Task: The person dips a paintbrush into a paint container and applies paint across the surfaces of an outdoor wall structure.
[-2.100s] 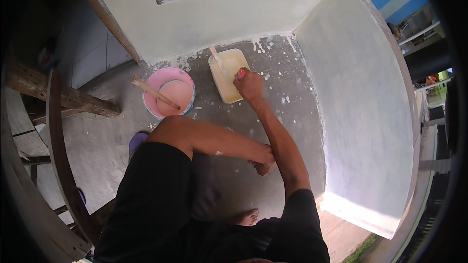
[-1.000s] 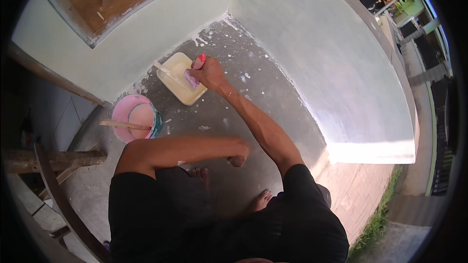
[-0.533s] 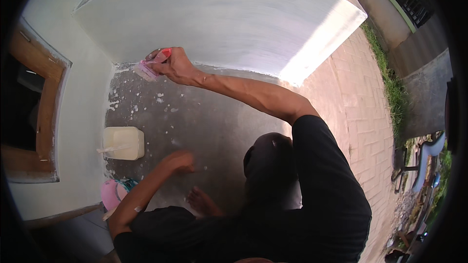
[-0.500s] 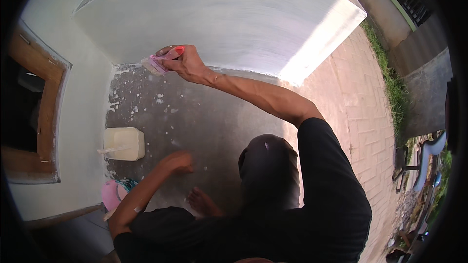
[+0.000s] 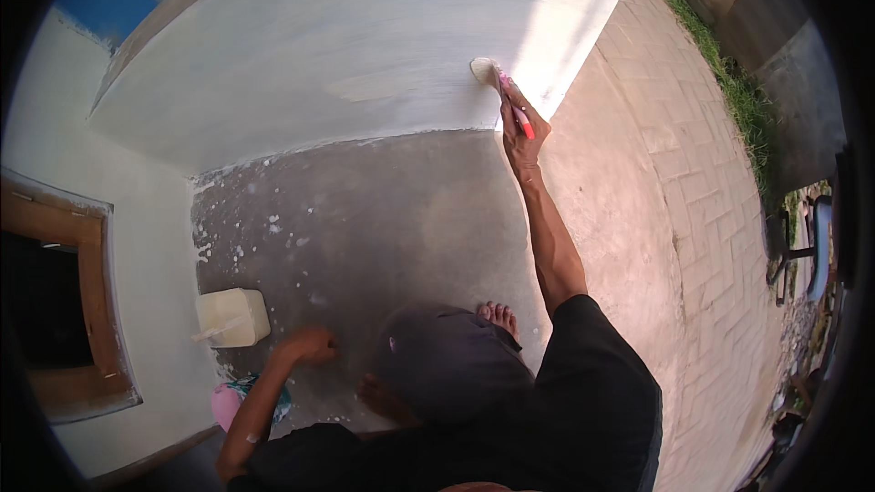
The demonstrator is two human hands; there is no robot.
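My right hand (image 5: 527, 137) is closed on a paintbrush (image 5: 524, 123) with a pink and red handle, its pale bristles against the low white wall (image 5: 365, 46) near the sunlit end. My left hand (image 5: 312, 344) hangs over the grey floor (image 5: 365, 219), fingers curled, with nothing seen in it. To its left sits a cream plastic tub (image 5: 241, 308) of pale paint with a stick across it. A pink and teal bucket (image 5: 228, 405) stands behind my left forearm, partly hidden.
A wooden window frame (image 5: 87, 282) is set in the left wall (image 5: 155, 219). My bare foot (image 5: 497, 317) is on the floor. A paved path (image 5: 693, 246) runs along the right beside grass (image 5: 729, 82); dark wheeled objects are at the far right.
My view has turned toward the low wall. My right hand with the brush has moved from over the tub, along the wall, to its sunlit right end. My left hand remains low near the floor.
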